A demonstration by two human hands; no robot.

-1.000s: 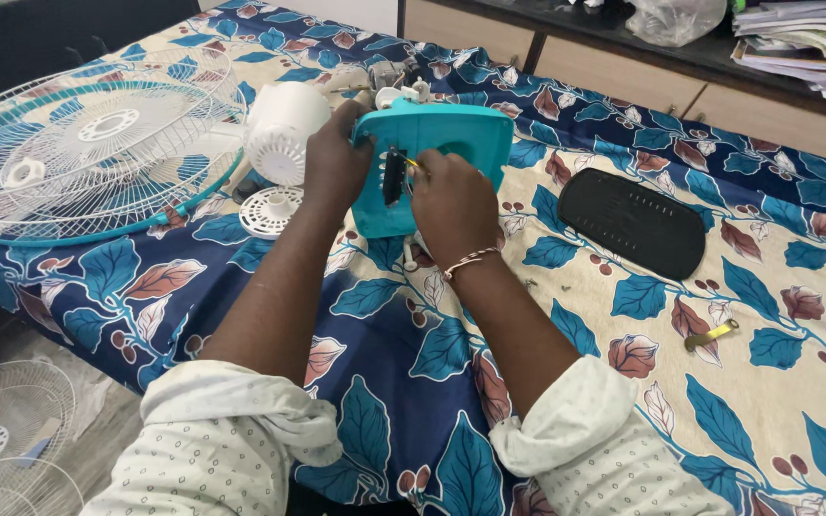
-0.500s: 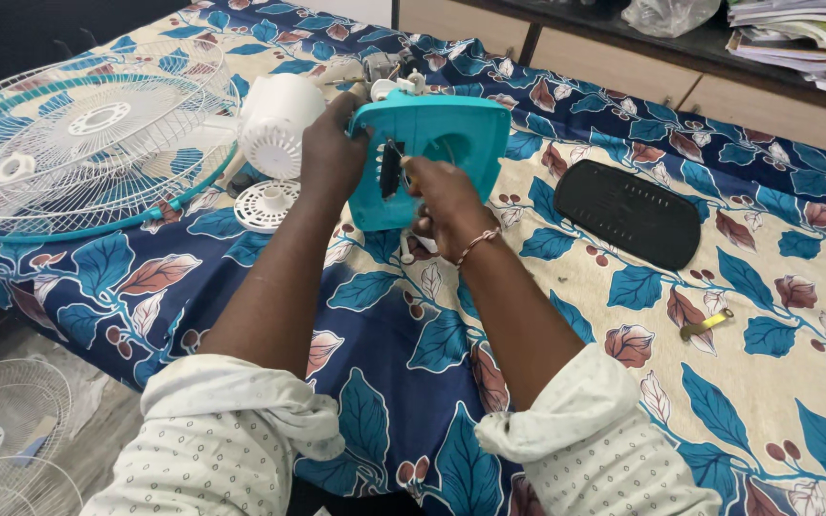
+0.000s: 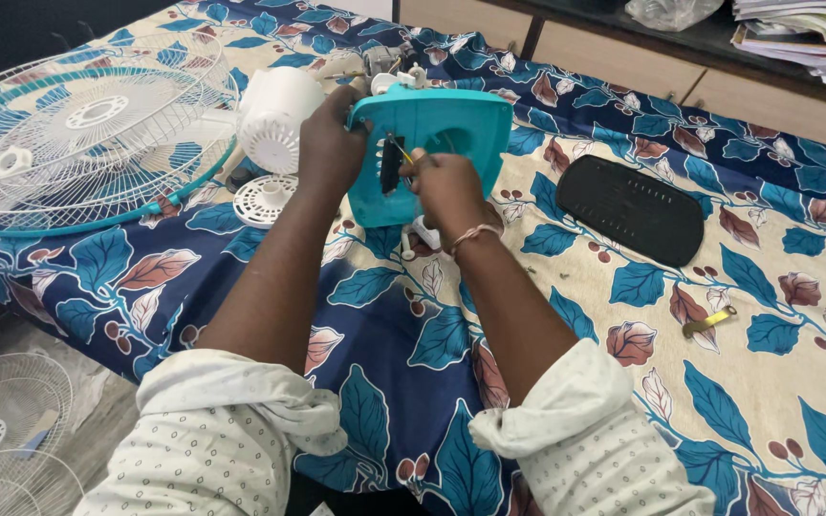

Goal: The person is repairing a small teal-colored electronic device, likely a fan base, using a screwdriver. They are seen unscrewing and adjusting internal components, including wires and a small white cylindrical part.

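The person leans over a bed covered with a flowered sheet [image 3: 623,401] in blue and cream. The left hand [image 3: 329,143] is closed around the left edge of a turquoise fan housing [image 3: 437,143], which stands upright on the sheet, toward the far edge of the bed and somewhat left of its middle. The right hand [image 3: 446,186] is at the front face of the housing, the fingers pinched together on a small thin tool or wire with a yellow part; I cannot tell which it is, it is too small. A small black part [image 3: 391,164] sits on the housing just beside these fingers. Behind the left hand lies a white motor cover [image 3: 274,115], touching the wire fan guard [image 3: 78,134] with the turquoise rim, which lies at the left edge of the bed. A white round grille piece [image 3: 262,199] lies flat just under the motor cover. To the right of the housing, well apart, lies a black oval plate [image 3: 633,208]. Nearer the right edge is a small brass-coloured clip [image 3: 707,322]. On the floor at the left lies another white fan guard [image 3: 2,430].
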